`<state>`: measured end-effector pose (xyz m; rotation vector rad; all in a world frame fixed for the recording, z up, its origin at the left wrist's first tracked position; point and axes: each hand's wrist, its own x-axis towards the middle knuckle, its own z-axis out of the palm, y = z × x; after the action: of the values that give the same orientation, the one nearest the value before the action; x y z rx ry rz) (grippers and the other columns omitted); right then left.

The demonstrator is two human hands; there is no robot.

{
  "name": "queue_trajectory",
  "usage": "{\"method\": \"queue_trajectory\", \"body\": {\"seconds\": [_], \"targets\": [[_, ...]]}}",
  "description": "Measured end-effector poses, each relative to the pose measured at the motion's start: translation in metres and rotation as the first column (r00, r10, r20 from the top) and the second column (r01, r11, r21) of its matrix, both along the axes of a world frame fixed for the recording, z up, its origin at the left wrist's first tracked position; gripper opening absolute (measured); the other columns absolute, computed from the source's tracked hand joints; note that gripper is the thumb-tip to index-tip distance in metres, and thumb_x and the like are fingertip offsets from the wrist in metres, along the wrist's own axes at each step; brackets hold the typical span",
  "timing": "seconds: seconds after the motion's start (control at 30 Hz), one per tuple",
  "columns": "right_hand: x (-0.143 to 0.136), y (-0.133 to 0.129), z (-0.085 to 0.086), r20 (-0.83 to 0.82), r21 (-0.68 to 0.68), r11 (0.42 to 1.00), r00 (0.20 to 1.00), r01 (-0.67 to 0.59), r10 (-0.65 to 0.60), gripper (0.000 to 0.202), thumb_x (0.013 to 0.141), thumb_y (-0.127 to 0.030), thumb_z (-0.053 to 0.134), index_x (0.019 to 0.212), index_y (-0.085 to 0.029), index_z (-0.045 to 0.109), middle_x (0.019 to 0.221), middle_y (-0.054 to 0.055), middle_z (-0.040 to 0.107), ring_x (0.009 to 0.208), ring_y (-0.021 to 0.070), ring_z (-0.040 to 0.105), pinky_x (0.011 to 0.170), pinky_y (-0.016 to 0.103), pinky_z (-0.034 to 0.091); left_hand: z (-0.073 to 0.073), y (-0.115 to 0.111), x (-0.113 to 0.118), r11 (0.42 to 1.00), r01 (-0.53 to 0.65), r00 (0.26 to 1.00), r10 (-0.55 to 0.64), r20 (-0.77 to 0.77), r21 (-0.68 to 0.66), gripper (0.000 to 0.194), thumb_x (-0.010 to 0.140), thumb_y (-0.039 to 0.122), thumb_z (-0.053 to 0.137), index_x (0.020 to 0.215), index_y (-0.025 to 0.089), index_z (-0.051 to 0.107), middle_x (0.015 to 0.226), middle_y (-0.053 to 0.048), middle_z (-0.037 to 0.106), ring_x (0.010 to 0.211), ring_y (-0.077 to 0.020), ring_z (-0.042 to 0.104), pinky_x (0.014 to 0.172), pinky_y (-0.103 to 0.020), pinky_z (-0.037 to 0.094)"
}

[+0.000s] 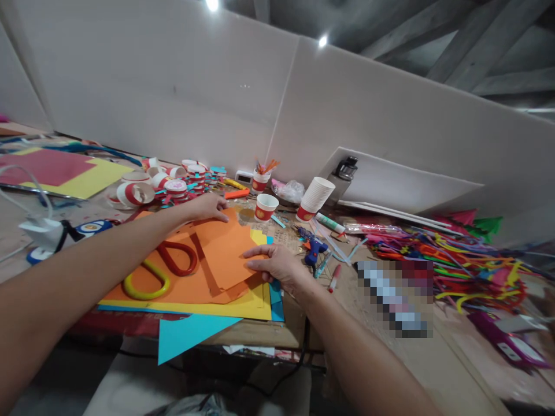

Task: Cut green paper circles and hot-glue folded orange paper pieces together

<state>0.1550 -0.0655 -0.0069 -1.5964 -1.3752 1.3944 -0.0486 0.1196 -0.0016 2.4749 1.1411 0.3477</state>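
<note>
White panel wall [186, 86] in the bg, beams [455, 40] + a couple bright lights [323, 41] up top, and our table [299, 323] is a mess tbh. Right in front of us is the orange piece [229, 257], over a stack of orange, yellow & blue paper [247, 309]. Our left hand [212, 207] has its fingers curled at the top edge of the piece, can't tell if it's actually gripping. Our right hand [277, 267] is pinching the right edge, thumb + index showing. Scissors [177, 258] lie on the stack just left of the piece, 1 red loop, 1 yellow, rest hidden behind our forearm.

Behind that we've got a single paper cup [265, 209], a tilted cup stack [315, 199] and a cup w/ pencils [261, 182]. Cut-up red/white cups [176, 189] are back-left. To the right: blue glue gun [314, 248], red marker [335, 278], then pipe cleaners [472, 271] etc. Smth near those is pixelated, no clue what.
</note>
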Motion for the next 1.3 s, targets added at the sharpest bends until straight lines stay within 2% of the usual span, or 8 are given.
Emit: {"method": "queue_trajectory", "body": {"seconds": [0.23,0.43,0.63,0.73,0.83,0.9,1.1,1.3], "targets": [[-0.001,-0.001,-0.002,0.021,0.024,1.0,1.0,0.012,-0.012,0.03,0.068,-0.028,0.076,0.097,-0.018,0.074,0.054,-0.005,0.061,0.036,0.0025,0.043,0.038,0.015,0.032,-0.003,0.012,0.01,0.998,0.044,0.999,-0.045,0.019,0.053,0.042,0.06,0.043,0.071,0.093,0.017,0.07,0.08,-0.002,0.068,0.072,-0.0171,0.058,0.062,-0.023,0.038],[-0.003,0.002,-0.006,0.049,0.011,0.999,0.998,0.033,-0.034,0.027,0.068,-0.025,0.075,0.094,-0.017,0.074,0.053,-0.005,0.06,0.035,0.0018,0.041,0.036,0.015,0.029,-0.014,0.005,0.02,0.991,0.08,0.996,-0.076,-0.04,0.104,0.042,0.064,0.035,0.074,0.102,0.016,0.07,0.091,-0.007,0.07,0.082,-0.0211,0.061,0.071,-0.026,0.042],[-0.004,0.004,-0.008,0.103,-0.017,0.998,0.993,0.052,-0.05,0.021,0.07,-0.02,0.072,0.091,-0.016,0.075,0.054,-0.003,0.064,0.034,0.0019,0.04,0.035,0.015,0.028,-0.012,-0.028,0.016,0.882,0.042,0.995,-0.079,0.06,0.469,0.05,0.064,0.027,0.078,0.112,0.017,0.068,0.122,-0.014,0.06,0.115,-0.0317,0.049,0.097,-0.041,0.038],[-0.003,0.005,-0.01,0.116,0.001,0.999,0.993,0.034,-0.034,0.021,0.071,-0.021,0.073,0.091,-0.017,0.075,0.055,-0.003,0.065,0.033,0.0019,0.039,0.035,0.016,0.027,-0.005,-0.056,0.011,0.902,0.245,0.953,-0.292,0.085,0.356,0.024,0.082,0.026,0.062,0.102,0.016,0.07,0.109,-0.011,0.066,0.103,-0.0224,0.057,0.092,-0.033,0.041],[-0.003,0.006,-0.011,0.131,0.008,1.0,0.991,0.018,-0.018,0.021,0.071,-0.022,0.073,0.091,-0.018,0.076,0.053,-0.003,0.063,0.033,0.002,0.038,0.034,0.016,0.025,-0.001,-0.084,0.007,0.936,0.333,0.94,-0.339,0.038,0.112,0.023,0.087,0.031,0.056,0.095,0.017,0.072,0.092,-0.006,0.07,0.082,-0.0164,0.062,0.076,-0.026,0.044],[-0.004,0.005,-0.009,0.138,0.0,1.0,0.99,0.031,-0.03,0.02,0.071,-0.021,0.073,0.09,-0.018,0.076,0.054,-0.003,0.064,0.032,0.0019,0.037,0.034,0.017,0.025,-0.001,-0.097,0.004,0.925,0.38,0.925,-0.38,0.011,0.034,0.022,0.086,0.031,0.057,0.094,0.018,0.072,0.091,-0.006,0.069,0.082,-0.0158,0.062,0.075,-0.024,0.044],[-0.005,0.003,-0.007,0.151,-0.008,1.0,0.989,0.008,-0.006,0.019,0.074,-0.022,0.071,0.092,-0.016,0.074,0.048,-0.004,0.058,0.033,0.0033,0.04,0.034,0.017,0.023,-0.009,-0.103,-0.01,0.885,0.462,0.886,-0.464,0.017,0.06,0.025,0.084,0.038,0.061,0.1,0.022,0.073,0.107,-0.006,0.067,0.103,-0.0195,0.059,0.092,-0.026,0.041],[-0.006,0.004,-0.008,0.171,-0.004,1.0,0.985,0.017,-0.016,0.015,0.08,-0.021,0.066,0.091,-0.015,0.073,0.04,-0.007,0.049,0.031,0.0042,0.039,0.033,0.017,0.022,-0.014,-0.1,-0.015,0.887,0.462,0.886,-0.463,0.041,0.032,0.029,0.084,0.039,0.062,0.105,0.022,0.071,0.112,-0.006,0.066,0.108,-0.0195,0.058,0.095,-0.025,0.04]]}}
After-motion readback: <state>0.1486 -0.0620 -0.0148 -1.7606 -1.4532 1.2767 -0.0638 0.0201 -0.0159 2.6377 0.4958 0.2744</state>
